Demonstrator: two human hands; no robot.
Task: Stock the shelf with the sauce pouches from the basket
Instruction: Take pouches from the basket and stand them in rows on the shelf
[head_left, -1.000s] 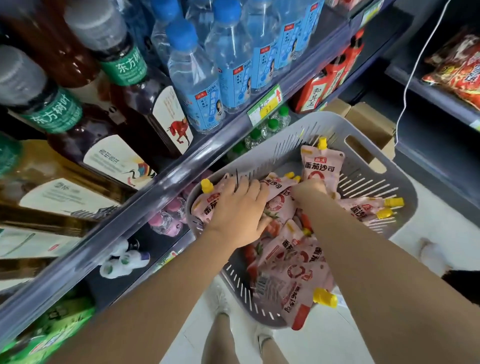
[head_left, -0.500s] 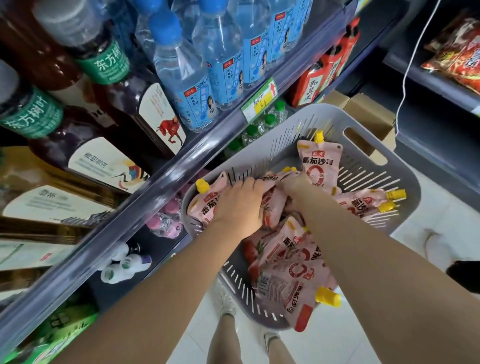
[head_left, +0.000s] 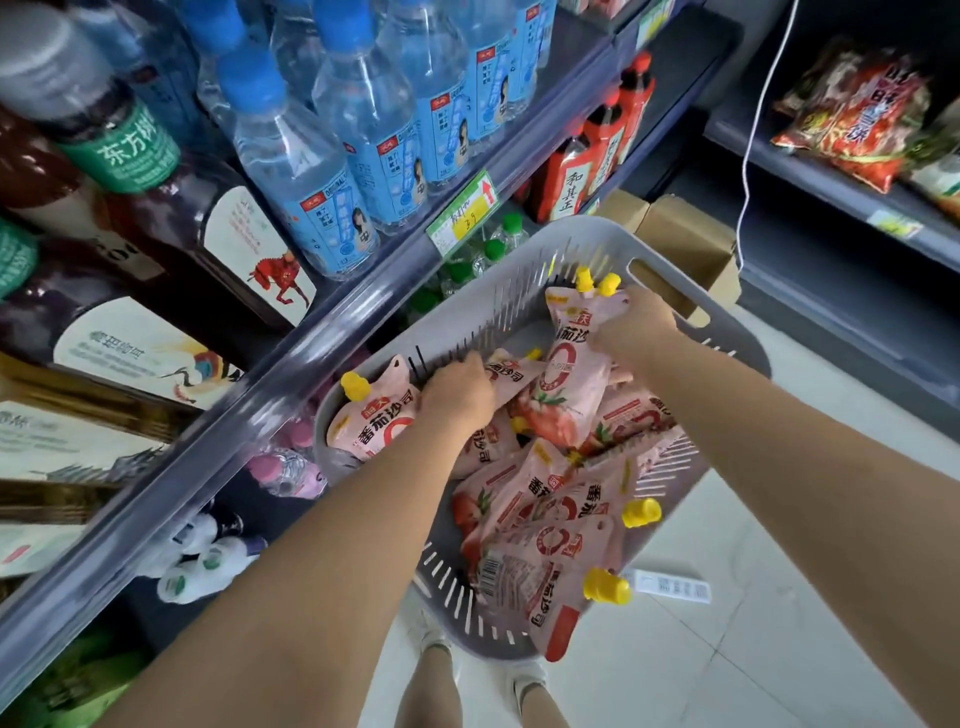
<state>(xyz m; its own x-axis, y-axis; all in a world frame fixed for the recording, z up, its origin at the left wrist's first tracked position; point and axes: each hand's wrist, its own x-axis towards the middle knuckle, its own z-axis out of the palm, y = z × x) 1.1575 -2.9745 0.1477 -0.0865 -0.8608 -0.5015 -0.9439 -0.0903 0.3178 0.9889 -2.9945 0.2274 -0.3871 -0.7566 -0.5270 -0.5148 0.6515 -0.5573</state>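
Note:
A grey slotted basket hangs in front of me, filled with several pink sauce pouches with yellow caps. My right hand grips the tops of two upright pouches near the basket's far side, their yellow caps side by side above my fingers. My left hand is curled round another pouch at the basket's left wall. One more pouch leans against that wall beside my left wrist.
A grey shelf rail runs diagonally on the left, with water bottles and tea bottles above it. Red bottles and cardboard boxes stand beyond the basket. Snack bags lie on the right shelf. My feet are on white floor tiles below.
My right hand has lifted two pouches up toward the basket's far side. My left hand has curled tighter round a pouch at the left wall.

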